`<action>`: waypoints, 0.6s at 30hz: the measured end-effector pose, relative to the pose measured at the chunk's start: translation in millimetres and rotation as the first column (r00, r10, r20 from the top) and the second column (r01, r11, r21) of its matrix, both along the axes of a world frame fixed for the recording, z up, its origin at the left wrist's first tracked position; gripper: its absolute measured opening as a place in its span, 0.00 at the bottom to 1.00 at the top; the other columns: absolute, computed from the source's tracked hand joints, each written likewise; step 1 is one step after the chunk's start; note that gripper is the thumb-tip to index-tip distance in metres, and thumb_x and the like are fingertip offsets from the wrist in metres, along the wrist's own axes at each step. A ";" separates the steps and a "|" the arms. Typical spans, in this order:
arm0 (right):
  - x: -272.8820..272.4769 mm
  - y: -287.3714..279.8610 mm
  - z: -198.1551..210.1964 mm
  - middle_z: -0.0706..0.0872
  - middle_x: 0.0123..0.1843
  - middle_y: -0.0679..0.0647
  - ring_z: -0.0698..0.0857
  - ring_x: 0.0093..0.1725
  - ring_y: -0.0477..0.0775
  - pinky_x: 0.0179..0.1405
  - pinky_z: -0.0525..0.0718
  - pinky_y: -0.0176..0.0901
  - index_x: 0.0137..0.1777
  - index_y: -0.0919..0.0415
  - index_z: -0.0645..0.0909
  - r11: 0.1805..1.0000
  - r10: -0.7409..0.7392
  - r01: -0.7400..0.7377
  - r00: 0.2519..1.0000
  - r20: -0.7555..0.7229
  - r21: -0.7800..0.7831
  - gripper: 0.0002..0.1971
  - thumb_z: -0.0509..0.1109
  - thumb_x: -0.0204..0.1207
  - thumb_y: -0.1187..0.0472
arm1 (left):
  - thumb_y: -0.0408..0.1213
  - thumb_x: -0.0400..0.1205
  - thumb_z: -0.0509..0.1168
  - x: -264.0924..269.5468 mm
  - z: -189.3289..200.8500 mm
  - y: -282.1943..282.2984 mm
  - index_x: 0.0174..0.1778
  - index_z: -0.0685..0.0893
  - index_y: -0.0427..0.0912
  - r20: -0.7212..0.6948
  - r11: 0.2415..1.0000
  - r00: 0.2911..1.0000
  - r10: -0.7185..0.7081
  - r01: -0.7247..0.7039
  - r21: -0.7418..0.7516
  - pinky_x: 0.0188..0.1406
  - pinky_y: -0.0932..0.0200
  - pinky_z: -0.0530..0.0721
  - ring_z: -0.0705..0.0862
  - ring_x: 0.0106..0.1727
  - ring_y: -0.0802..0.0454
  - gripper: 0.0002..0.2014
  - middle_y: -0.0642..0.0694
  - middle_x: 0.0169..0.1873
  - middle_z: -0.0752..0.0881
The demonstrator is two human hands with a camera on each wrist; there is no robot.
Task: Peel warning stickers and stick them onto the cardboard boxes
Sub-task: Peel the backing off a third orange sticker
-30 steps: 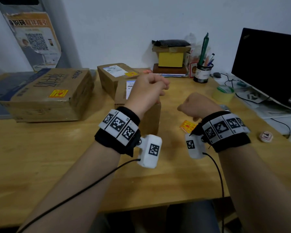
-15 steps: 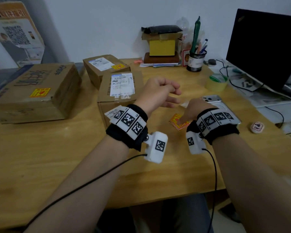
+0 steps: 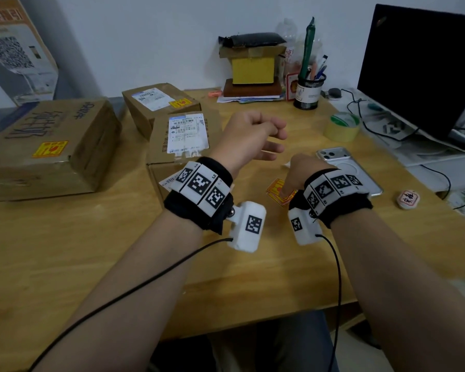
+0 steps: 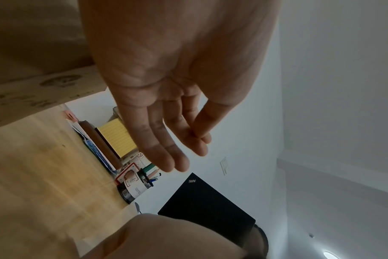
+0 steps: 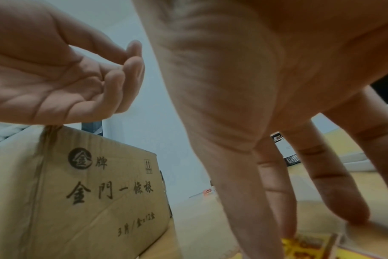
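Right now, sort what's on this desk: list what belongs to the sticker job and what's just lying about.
For the job:
- stack of warning stickers, under the right hand
- large box, stickered
- far small box, stickered
- near box, no warning sticker visible
- left hand, empty

Lying about:
- phone
- tape roll
- pen cup
- laptop
- yellow box
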State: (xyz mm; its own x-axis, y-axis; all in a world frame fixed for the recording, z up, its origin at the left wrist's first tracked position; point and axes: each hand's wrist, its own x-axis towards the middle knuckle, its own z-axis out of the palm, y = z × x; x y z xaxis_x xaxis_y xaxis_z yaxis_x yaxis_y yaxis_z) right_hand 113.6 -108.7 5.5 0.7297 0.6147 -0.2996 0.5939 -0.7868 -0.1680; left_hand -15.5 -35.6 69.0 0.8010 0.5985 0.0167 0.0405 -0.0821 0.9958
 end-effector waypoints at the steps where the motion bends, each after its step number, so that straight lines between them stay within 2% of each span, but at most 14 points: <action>1: -0.9 2.4 0.5 0.85 0.46 0.57 0.86 0.48 0.62 0.47 0.87 0.51 0.42 0.57 0.73 1.000 0.009 -0.009 1.000 -0.003 -0.003 0.19 0.83 0.67 0.55 | 0.24 0.85 0.59 -1.3 -0.3 0.0 0.45 0.86 0.39 0.001 1.000 1.000 0.001 -0.001 0.006 0.35 0.53 0.90 0.88 0.33 0.47 0.12 0.44 0.37 0.89; 4: -3.9 8.0 2.6 0.84 0.42 0.58 0.86 0.45 0.61 0.36 0.81 0.46 0.52 0.65 0.82 0.999 0.035 -0.035 0.999 -0.010 -0.006 0.12 0.79 0.75 0.60 | 0.24 0.85 0.59 -5.5 0.0 0.8 0.45 0.86 0.40 0.004 1.000 1.000 0.003 -0.004 0.016 0.35 0.54 0.90 0.89 0.32 0.48 0.12 0.45 0.36 0.89; 7: -7.9 8.1 8.0 0.79 0.39 0.56 0.81 0.38 0.57 0.27 0.74 0.44 0.52 0.65 0.78 0.999 0.037 -0.037 0.999 -0.007 -0.022 0.10 0.75 0.79 0.62 | 0.24 0.85 0.59 -9.2 2.0 1.9 0.45 0.86 0.40 -0.001 1.000 1.000 0.005 -0.005 0.027 0.36 0.54 0.90 0.89 0.32 0.48 0.12 0.46 0.35 0.89; 9: -8.3 8.8 9.7 0.78 0.38 0.56 0.79 0.36 0.56 0.24 0.72 0.43 0.52 0.65 0.76 1.000 0.019 -0.019 1.000 -0.013 -0.023 0.11 0.75 0.79 0.62 | 0.24 0.85 0.59 -11.6 3.1 2.5 0.44 0.86 0.40 0.000 0.999 1.000 0.005 -0.005 0.035 0.35 0.54 0.89 0.89 0.32 0.48 0.12 0.46 0.36 0.89; 12: -8.8 9.1 7.8 0.81 0.41 0.57 0.81 0.40 0.58 0.27 0.75 0.43 0.55 0.64 0.77 1.000 -0.002 0.002 1.000 -0.011 0.002 0.14 0.78 0.77 0.61 | 0.23 0.85 0.59 -14.7 4.7 3.4 0.43 0.86 0.40 0.005 0.999 1.000 0.010 -0.010 0.040 0.34 0.54 0.89 0.88 0.32 0.48 0.12 0.45 0.35 0.89; 15: -11.2 8.3 7.6 0.85 0.50 0.58 0.84 0.49 0.61 0.41 0.82 0.48 0.61 0.63 0.79 0.997 0.000 0.002 1.000 -0.018 0.074 0.20 0.81 0.74 0.59 | 0.24 0.85 0.60 -19.2 7.4 5.9 0.45 0.86 0.40 0.006 0.998 1.000 0.000 0.000 0.061 0.30 0.56 0.87 0.88 0.31 0.49 0.11 0.45 0.37 0.89; 17: -13.7 11.2 17.7 0.86 0.46 0.57 0.86 0.48 0.61 0.47 0.86 0.51 0.64 0.63 0.82 0.986 0.018 -0.006 0.997 -0.072 0.167 0.22 0.82 0.73 0.57 | 0.28 0.86 0.63 -24.2 11.8 10.9 0.49 0.88 0.42 0.001 0.991 1.000 -0.002 0.002 0.133 0.25 0.60 0.84 0.88 0.31 0.51 0.09 0.46 0.38 0.90; 18: -14.7 14.6 26.2 0.87 0.43 0.58 0.87 0.45 0.60 0.47 0.89 0.52 0.64 0.62 0.84 0.971 0.032 -0.008 0.995 -0.098 0.240 0.21 0.82 0.74 0.57 | 0.30 0.86 0.65 -27.3 15.3 15.2 0.50 0.88 0.43 0.000 0.982 1.000 0.014 -0.014 0.187 0.23 0.62 0.81 0.88 0.31 0.53 0.07 0.48 0.39 0.90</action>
